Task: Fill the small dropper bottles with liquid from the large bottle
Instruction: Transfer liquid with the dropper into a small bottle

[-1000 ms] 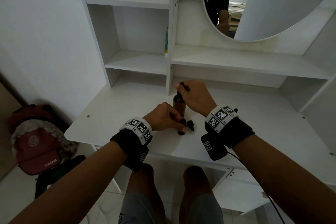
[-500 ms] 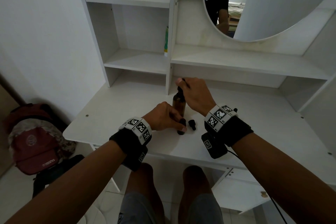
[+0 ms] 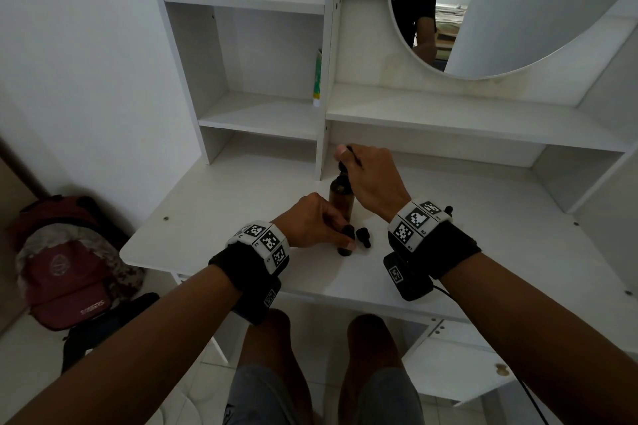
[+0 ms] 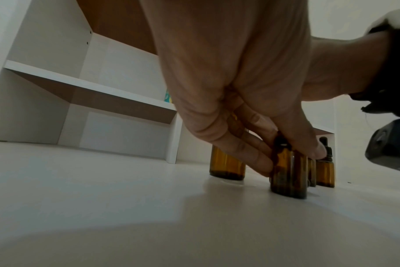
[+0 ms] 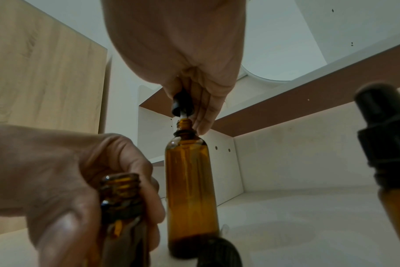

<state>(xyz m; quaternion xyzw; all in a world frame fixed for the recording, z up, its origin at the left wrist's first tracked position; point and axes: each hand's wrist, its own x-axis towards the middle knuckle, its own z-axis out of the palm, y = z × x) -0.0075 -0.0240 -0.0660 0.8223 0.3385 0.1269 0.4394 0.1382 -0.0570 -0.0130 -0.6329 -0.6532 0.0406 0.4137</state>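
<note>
Head view: a white bench with shelves above it and a round mirror at the far right. On the floor to the left lies a red backpack. A tall amber large bottle stands upright and uncapped at the middle of the bench, toward the far side. The right hand is above its mouth, fingers pinched on a black dropper cap whose glass tip sits at the bottle's neck. Just nearer, the left hand grips a small open dropper bottle, upright on the bench with its threaded neck bare. To its right stands a second small bottle with dropper cap on. Another small bottle is partly hidden between them.
</note>
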